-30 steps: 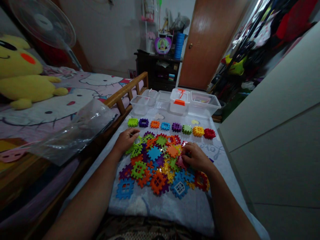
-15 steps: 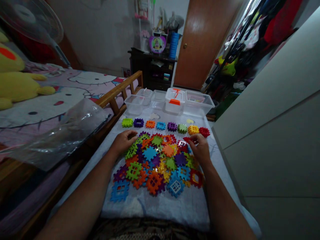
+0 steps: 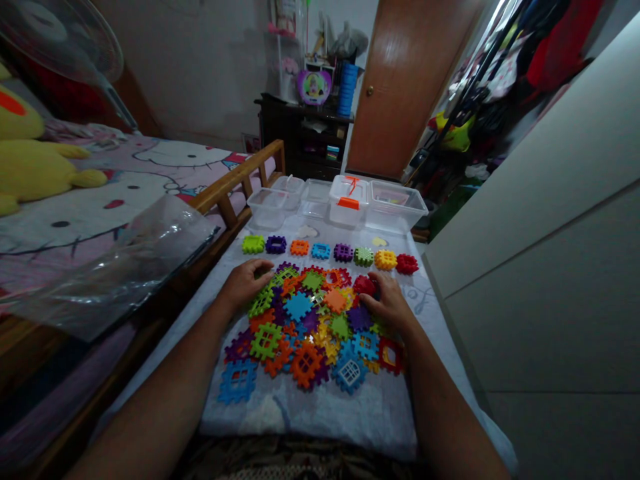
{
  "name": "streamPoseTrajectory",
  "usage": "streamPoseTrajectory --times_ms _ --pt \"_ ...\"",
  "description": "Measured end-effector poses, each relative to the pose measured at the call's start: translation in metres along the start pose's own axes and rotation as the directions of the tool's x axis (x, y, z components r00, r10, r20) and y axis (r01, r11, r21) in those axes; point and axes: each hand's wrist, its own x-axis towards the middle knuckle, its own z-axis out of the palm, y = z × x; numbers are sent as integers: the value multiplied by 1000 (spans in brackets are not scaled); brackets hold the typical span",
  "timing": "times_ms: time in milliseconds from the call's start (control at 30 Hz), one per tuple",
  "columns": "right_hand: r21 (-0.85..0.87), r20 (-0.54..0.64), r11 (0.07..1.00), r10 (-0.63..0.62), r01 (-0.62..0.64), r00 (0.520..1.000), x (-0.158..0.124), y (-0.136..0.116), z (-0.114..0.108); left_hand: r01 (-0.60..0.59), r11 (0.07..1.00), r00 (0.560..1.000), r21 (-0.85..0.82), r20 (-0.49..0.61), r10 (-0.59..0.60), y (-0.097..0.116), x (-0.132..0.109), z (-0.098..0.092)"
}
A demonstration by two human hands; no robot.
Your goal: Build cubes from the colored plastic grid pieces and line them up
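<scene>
A heap of colourful notched plastic building blocks (image 3: pixel 310 321) covers the middle of the cloth. My left hand (image 3: pixel 247 283) hovers at the heap's upper left edge beside the green blocks (image 3: pixel 261 303); its fingers are loosely bent, thumb apart, with nothing held. At the heap's upper right, my right hand (image 3: pixel 393 301) has thumb and fingers around a red block (image 3: pixel 365 285). Beyond the heap, several blocks stand in a row by colour, from a lime green one (image 3: pixel 253 245) to a red stack (image 3: pixel 407 264) nearest my right hand.
Clear plastic boxes (image 3: pixel 267 208) line the far end of the cloth-covered table (image 3: pixel 350 427), one with an orange latch (image 3: pixel 349 203). A wooden bed rail (image 3: pixel 240 177) and a plastic bag (image 3: pixel 135 267) lie left. A white cabinet (image 3: pixel 540 267) borders the right side.
My right hand has moved left and slightly down with the red block, onto the heap's upper right, covering pieces there. My left hand stays in place. The row looks unchanged.
</scene>
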Motion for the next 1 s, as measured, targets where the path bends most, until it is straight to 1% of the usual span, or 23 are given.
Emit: streamPoseTrajectory --times_ms 100,267,367,467,667,800,1000 --pt "37 20 999 28 -29 999 2 2 3 -3 1000 1000 3 6 3 2 0 -1" --pt "114 10 993 -21 19 1000 2 6 2 -2 1000 1000 -6 1 2 4 -1 -1" --pt "126 43 992 -38 32 998 1 10 -1 3 1000 1000 3 5 -4 6 -2 -2" --pt "134 76 991 -23 13 997 0 11 -1 11 1000 1000 12 13 -11 6 -2 -2" --pt "134 55 991 6 -13 998 2 6 2 16 1000 1000 13 16 -16 5 -1 -2" --pt "154 38 988 3 -9 999 3 8 4 8 1000 1000 18 19 -9 4 -1 -2" --pt "156 70 988 -9 -2 998 4 9 6 -4 1000 999 24 33 3 2 0 -2"
